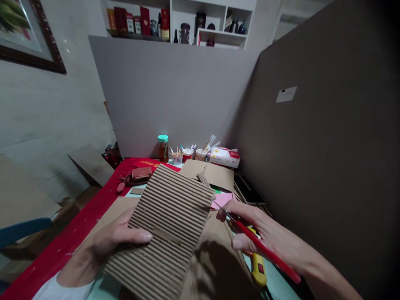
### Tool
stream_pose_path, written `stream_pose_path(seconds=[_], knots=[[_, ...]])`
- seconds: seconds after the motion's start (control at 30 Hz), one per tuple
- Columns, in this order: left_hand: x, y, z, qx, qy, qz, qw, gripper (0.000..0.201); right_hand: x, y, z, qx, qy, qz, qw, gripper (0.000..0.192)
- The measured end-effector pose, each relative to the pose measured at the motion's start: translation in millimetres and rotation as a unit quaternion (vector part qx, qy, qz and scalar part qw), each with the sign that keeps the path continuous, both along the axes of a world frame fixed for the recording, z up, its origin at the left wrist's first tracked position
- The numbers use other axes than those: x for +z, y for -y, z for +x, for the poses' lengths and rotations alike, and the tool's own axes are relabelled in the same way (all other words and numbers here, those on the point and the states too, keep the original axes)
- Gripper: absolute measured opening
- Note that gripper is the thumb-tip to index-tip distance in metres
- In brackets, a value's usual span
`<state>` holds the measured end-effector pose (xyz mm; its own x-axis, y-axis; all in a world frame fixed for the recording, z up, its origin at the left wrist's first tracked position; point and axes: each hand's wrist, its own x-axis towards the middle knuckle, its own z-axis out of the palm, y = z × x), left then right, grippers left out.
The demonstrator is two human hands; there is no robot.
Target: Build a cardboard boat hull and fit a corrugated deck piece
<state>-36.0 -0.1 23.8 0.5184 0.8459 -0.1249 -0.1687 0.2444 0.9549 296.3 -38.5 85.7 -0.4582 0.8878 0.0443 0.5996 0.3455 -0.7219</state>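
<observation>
My left hand (117, 239) holds a sheet of ribbed corrugated cardboard (168, 225) lifted off the table, thumb on top near its lower middle. My right hand (256, 233) grips a thin red-handled tool (265, 250) like a pen, its metal tip pointing at the sheet's right edge. A yellow utility knife (258, 268) lies on the table just under my right hand.
Flat cardboard pieces (212, 173) and pink paper (222, 199) lie behind the sheet. Cups with sticks and brushes (187, 155), a teal-capped jar (163, 148) and a white packet (225, 157) stand at the back. Brown boards (312, 125) wall the table behind and right; red cloth (78, 233) covers its left.
</observation>
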Motion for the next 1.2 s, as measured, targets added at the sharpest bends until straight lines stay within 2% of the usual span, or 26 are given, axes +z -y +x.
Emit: stream_pose_path(seconds=[0.17,0.33,0.5,0.6,0.73,0.8,0.9,0.97,1.2], knots=[[0.6,1.6,-1.8,0.008,-0.023,0.008,1.000,0.043,5.2,7.2,3.3,-0.004,0.021,-0.002,1.000,0.051],[-0.7,0.2,-4.8,-0.022,-0.041,0.020,0.999,0.038,2.4,11.6,8.3,-0.019,0.015,-0.028,0.999,0.059],[3.6,9.1,0.1,0.034,-0.043,-0.019,0.998,0.048,7.2,17.9,4.8,-0.024,0.031,-0.036,0.999,0.053],[6.1,12.9,3.3,0.049,-0.037,-0.042,0.997,0.044,8.7,19.5,5.2,-0.027,0.047,-0.029,0.998,0.054],[6.7,12.3,4.0,0.064,-0.041,-0.034,0.996,0.052,7.7,19.0,7.0,-0.038,0.050,-0.034,0.997,0.057],[6.6,11.0,3.6,0.055,-0.045,-0.027,0.997,0.053,8.5,19.5,6.4,-0.032,0.039,-0.031,0.998,0.052],[6.7,9.2,3.6,0.045,-0.055,-0.019,0.997,0.041,11.4,21.2,3.8,-0.027,0.017,-0.025,0.999,0.043],[6.9,8.3,3.9,0.039,-0.059,-0.011,0.997,0.034,12.7,21.9,2.3,-0.029,-0.001,-0.025,0.999,0.044],[0.8,2.9,-0.9,-0.016,-0.051,-0.005,0.999,0.027,8.3,15.9,1.8,0.001,-0.019,-0.007,1.000,0.042]])
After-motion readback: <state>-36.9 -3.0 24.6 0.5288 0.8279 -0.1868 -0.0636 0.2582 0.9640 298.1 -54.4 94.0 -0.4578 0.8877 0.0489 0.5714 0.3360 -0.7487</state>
